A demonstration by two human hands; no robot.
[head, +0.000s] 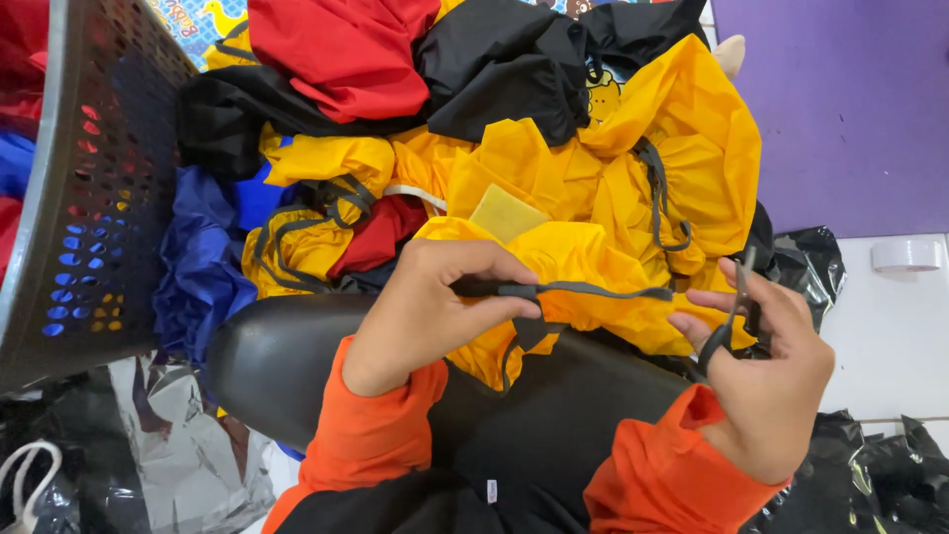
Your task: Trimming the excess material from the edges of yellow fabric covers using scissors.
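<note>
My left hand (pixel 427 309) pinches a dark grey strap (pixel 593 291) that belongs to a yellow fabric bag (pixel 593 198) lying over my lap. The strap runs taut to the right, toward my right hand (pixel 766 366). That hand grips small black scissors (pixel 736 309), blades pointing up beside the strap's far end. Both sleeves are orange. Whether the blades touch the strap I cannot tell.
A heap of red (pixel 341 49), black (pixel 504 59), blue (pixel 203 257) and yellow fabric pieces lies in front of me. A grey perforated basket (pixel 94 178) stands at the left. A purple mat (pixel 840 99) and a white tape roll (pixel 906 255) are at the right; black plastic bags (pixel 880 465) lie on the floor.
</note>
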